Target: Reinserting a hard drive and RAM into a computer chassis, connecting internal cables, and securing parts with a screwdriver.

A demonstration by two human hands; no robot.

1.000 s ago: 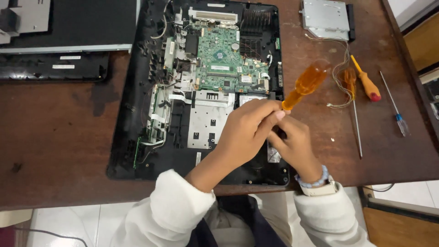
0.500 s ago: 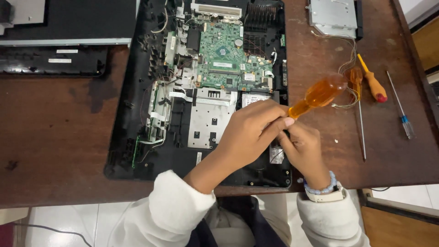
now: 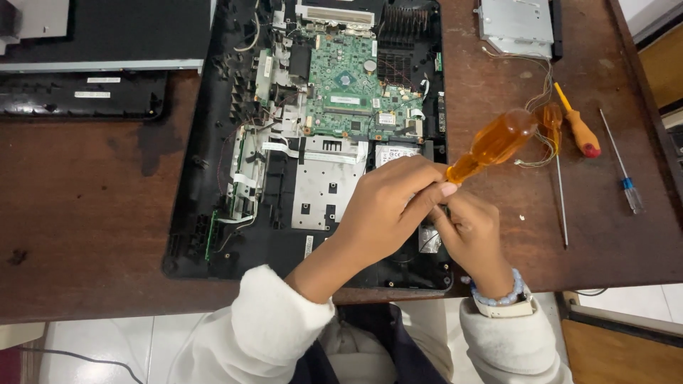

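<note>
The amber-handled screwdriver point(image 3: 498, 142) stands tilted over the near right corner of the opened laptop chassis point(image 3: 213, 178), its handle leaning up and to the right, its tip hidden between the two hands; compared with a second ago the handle has swung farther right and lies lower, which suggests the tool is being turned or re-seated on a fastener in that corner, though the screw itself cannot be seen; the left hand point(image 3: 388, 213) reaches across from the near left, its fingers curled shut around the lower shaft just below the handle; the right hand point(image 3: 473, 238), with a beaded bracelet and a watch at the wrist, sits just beneath it, fingers pinched close around the hidden tip, and I cannot tell whether they grip the shaft or only steady it; farther in, the green circuit board point(image 3: 352, 89) and a silver metal plate point(image 3: 327, 181) lie exposed inside the chassis; on the brown table point(image 3: 85, 213) to the right rest a red-and-yellow screwdriver point(image 3: 578, 128), a long thin screwdriver point(image 3: 558, 178) and a small blue-tipped one point(image 3: 622, 167); a silver drive point(image 3: 516, 25) sits at the far right, and a flat black panel point(image 3: 82, 96) at the far left
</note>
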